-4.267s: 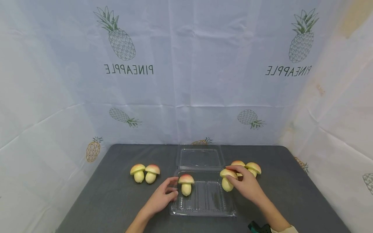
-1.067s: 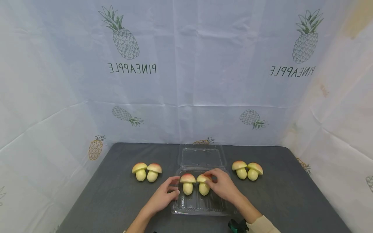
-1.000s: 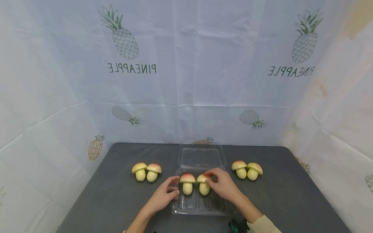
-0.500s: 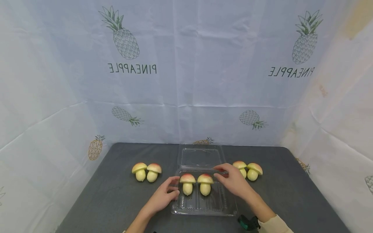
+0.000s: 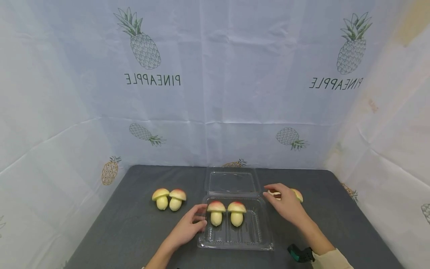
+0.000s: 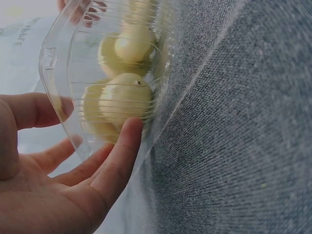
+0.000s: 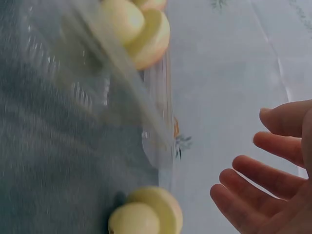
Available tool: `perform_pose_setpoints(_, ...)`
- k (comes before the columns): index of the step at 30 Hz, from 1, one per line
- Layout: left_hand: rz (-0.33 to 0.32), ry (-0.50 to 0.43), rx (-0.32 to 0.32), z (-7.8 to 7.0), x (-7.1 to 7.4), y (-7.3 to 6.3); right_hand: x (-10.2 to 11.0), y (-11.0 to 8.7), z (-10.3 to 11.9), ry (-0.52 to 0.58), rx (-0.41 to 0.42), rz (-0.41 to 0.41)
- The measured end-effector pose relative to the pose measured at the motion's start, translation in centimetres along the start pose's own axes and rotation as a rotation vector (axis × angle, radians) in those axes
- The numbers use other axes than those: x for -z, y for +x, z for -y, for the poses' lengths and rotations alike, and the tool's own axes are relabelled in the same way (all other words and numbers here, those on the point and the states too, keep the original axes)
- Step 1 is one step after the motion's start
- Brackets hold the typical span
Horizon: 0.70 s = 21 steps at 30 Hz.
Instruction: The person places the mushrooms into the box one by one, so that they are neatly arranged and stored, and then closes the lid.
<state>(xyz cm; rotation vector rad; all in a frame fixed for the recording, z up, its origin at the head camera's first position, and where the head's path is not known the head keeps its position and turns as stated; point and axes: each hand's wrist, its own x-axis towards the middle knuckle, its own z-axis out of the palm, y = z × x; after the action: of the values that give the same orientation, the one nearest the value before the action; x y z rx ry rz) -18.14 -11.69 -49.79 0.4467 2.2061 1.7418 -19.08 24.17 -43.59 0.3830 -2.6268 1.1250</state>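
Observation:
Clasped at its left side by my left hand (image 5: 189,226), a clear plastic clamshell container (image 5: 235,244) lies with its lid (image 5: 231,182) folded back. In the left wrist view, the fingers (image 6: 114,168) lie on both sides of its rim. Two yellow, red-capped toy mushrooms, a left one (image 5: 216,213) and a right one (image 5: 236,214), lie side by side inside. My right hand (image 5: 285,201) hovers over the right-hand pair, spread and holding nothing in the right wrist view. It hides most of the nearer toy mushroom (image 7: 146,214); the other's cap (image 5: 297,194) peeks out behind.
Two more toy mushrooms, one (image 5: 160,198) beside another (image 5: 177,199), lie left of the container on the dark grey table (image 5: 134,239). A pineapple-print cloth (image 5: 235,93) hangs behind and at both sides. A black-green device (image 5: 300,254) sits at the right wrist.
My right hand has let go of the second toy mushroom inside the container and moved right, over the pair there. My left hand stays at the container's left side.

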Motion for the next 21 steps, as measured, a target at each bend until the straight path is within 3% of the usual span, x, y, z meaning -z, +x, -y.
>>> perform_pose_setpoints(13,-0.003,0.004,-0.006,0.1,0.0,0.0,3.5,-0.3,-2.9,-0.134,-0.016,-0.074)
perform_pose_setpoints(21,-0.005,0.000,-0.011,0.1,0.0,0.0,4.8,-0.5,-4.7,-0.147,-0.070,-0.082)
